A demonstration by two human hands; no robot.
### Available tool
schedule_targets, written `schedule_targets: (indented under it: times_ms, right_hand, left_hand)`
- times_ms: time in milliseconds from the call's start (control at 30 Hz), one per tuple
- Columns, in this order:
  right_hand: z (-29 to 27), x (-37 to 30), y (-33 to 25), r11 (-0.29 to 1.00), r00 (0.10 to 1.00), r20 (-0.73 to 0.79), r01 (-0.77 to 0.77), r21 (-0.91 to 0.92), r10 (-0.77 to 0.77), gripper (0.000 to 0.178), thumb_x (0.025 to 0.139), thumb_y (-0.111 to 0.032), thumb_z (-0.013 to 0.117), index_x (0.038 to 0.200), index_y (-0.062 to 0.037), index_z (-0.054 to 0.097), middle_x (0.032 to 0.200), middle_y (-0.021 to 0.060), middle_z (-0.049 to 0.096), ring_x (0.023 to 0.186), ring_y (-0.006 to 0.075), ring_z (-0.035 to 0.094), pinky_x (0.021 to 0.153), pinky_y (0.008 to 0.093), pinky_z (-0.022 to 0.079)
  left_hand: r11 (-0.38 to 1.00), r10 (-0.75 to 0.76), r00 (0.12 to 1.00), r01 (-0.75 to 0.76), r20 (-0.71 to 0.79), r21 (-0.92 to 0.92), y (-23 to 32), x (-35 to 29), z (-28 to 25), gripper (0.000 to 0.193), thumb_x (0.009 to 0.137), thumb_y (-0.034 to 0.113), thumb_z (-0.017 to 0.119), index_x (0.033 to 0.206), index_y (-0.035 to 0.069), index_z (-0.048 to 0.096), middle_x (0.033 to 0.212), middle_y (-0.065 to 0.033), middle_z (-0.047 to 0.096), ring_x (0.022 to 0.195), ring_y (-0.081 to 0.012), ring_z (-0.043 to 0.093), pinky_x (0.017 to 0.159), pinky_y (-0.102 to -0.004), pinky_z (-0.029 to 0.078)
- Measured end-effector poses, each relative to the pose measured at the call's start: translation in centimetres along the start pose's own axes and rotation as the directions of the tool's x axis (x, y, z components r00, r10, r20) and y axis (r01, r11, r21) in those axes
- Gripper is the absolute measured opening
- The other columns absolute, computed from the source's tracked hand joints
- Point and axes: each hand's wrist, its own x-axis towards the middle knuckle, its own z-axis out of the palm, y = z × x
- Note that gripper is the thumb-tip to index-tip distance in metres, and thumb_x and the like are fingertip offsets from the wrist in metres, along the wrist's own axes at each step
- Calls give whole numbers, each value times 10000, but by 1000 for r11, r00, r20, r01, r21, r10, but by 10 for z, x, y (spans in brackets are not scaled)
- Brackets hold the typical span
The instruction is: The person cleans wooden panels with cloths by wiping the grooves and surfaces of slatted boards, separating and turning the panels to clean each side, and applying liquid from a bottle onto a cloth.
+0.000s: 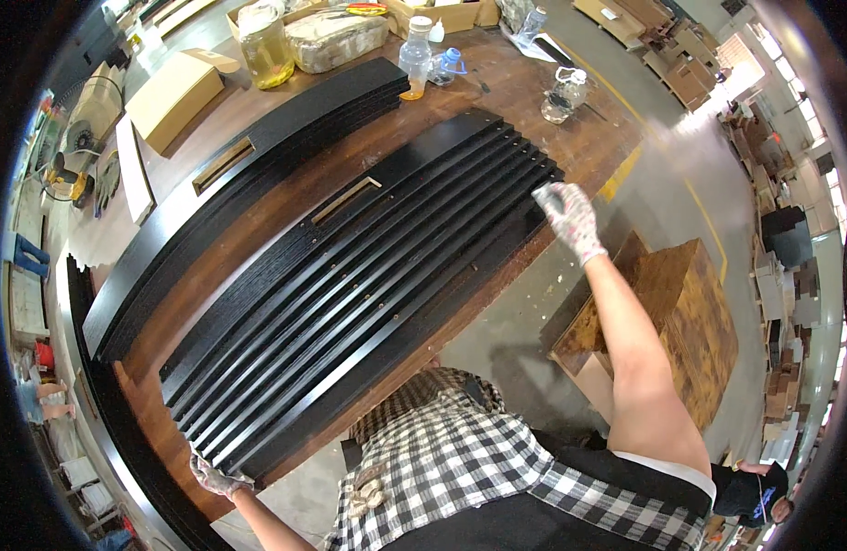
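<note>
Several long, curved black boards [387, 248] lie overlapped in steps on the brown table, running from lower left to upper right. My right hand [575, 223], in a patterned white glove, is closed at the far right end of the nearest black board [387, 354]. A small pale patch shows at its fingertips; I cannot make out what it is. My left hand [219, 477], gloved alike, grips the same board's near left end, its fingers partly hidden. The farthest board of this group has a narrow slot [347, 201].
Behind lies another stack of curved black boards [249, 179] with a slot. A jar of yellow liquid [265, 50], a wrapped block [336, 39], plastic bottles [416, 60] and a cardboard box [173, 99] stand farther back. A brown patterned box [671, 321] is on the floor at right.
</note>
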Motion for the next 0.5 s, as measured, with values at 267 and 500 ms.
schedule_targets:
  times_ms: [267, 500]
  right_hand:
    - [-2, 50, 44, 969, 958, -147, -247, 2, 245, 324, 843, -359, 652, 940, -50, 677, 938, 152, 668, 866, 299, 649, 789, 372, 491]
    - [45, -66, -97, 975, 995, -98, 46, 216, -25, 211, 871, -284, 629, 930, -81, 640, 831, 75, 571, 794, 208, 567, 725, 339, 473]
  left_hand:
    - [994, -94, 996, 95, 8, -55, 21, -10, 10, 330, 885, 140, 499, 1201, 56, 542, 1058, -146, 629, 833, -263, 639, 717, -366, 574]
    - [970, -96, 995, 97, 15, -221, 31, -24, 27, 288, 883, 58, 460, 1149, -7, 548, 1045, -160, 652, 848, -260, 655, 748, -357, 580]
